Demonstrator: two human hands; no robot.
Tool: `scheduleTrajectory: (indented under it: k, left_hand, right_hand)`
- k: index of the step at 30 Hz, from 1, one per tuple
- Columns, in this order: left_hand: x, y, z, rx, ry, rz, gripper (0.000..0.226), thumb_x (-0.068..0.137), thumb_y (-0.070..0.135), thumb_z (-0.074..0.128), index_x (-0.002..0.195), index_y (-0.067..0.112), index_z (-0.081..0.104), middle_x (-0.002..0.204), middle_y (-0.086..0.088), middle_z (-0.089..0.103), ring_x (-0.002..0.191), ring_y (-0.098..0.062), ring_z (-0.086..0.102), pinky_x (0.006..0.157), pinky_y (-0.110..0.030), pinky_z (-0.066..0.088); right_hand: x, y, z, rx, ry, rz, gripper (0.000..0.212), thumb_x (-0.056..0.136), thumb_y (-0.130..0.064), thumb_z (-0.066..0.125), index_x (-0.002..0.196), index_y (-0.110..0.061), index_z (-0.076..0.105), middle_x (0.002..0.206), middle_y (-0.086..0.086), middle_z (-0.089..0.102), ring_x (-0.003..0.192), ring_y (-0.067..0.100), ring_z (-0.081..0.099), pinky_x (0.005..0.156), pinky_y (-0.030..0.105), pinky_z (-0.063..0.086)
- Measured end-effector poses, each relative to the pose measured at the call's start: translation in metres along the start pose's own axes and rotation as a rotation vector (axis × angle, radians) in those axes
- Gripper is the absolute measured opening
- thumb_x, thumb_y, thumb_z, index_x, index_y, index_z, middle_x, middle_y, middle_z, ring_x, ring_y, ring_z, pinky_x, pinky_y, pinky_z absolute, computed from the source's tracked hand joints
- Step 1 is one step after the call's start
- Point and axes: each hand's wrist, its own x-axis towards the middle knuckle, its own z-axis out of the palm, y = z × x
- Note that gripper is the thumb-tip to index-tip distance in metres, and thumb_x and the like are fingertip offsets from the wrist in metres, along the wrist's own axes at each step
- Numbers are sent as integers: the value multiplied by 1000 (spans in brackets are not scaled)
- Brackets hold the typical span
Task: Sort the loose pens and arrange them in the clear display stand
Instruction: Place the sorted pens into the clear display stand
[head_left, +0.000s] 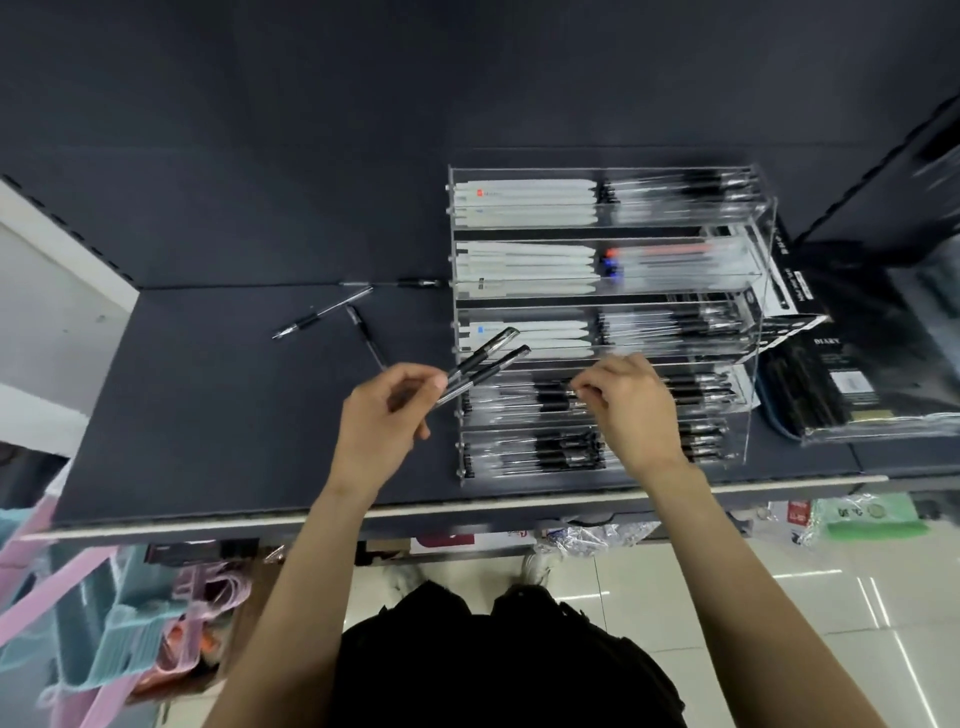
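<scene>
A clear tiered display stand (756, 291) stands on the dark shelf (208, 415), its rows filled with white pens at the back and black-capped pens at the front. My left hand (382, 415) grips two black-capped pens (491, 356) that point up and right toward the stand. Over the fourth row, my right hand (626, 410) pinches a pen (558, 394) lying there. Three loose pens lie on the shelf left of the stand: one (322, 312), another (363, 332) and a third (395, 283) along the back wall.
A dark box marked DIARY (852, 384) and other stock sit right of the stand. The shelf's pale front edge (467, 506) runs below my wrists. Pink and teal hangers (104, 649) hang at lower left, above a tiled floor.
</scene>
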Motion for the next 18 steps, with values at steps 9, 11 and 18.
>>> scheduleTrajectory:
  k: [9,11,18]
  left_hand:
    - [11,11,14,29,-96,16,5,87,23,65,90,24,70,78,9,68,47,-1,52,47,-13,42]
    - [13,14,17,44,-128,28,6,88,23,65,91,23,70,81,8,69,48,-1,52,48,-13,44]
    - [13,16,28,72,-198,70,7,90,22,62,92,24,68,81,7,69,53,-2,56,49,-15,45]
  right_hand:
    - [4,-14,-2,279,137,113,10,84,-5,67,89,-14,69,86,-2,69,77,13,64,67,20,52]
    - [2,-21,-15,612,133,258,17,89,-6,63,99,-20,66,92,-8,69,81,3,64,76,9,47]
    - [-4,-11,-22,441,117,-15,18,83,-16,71,100,-15,72,96,0,63,79,5,57,76,10,44]
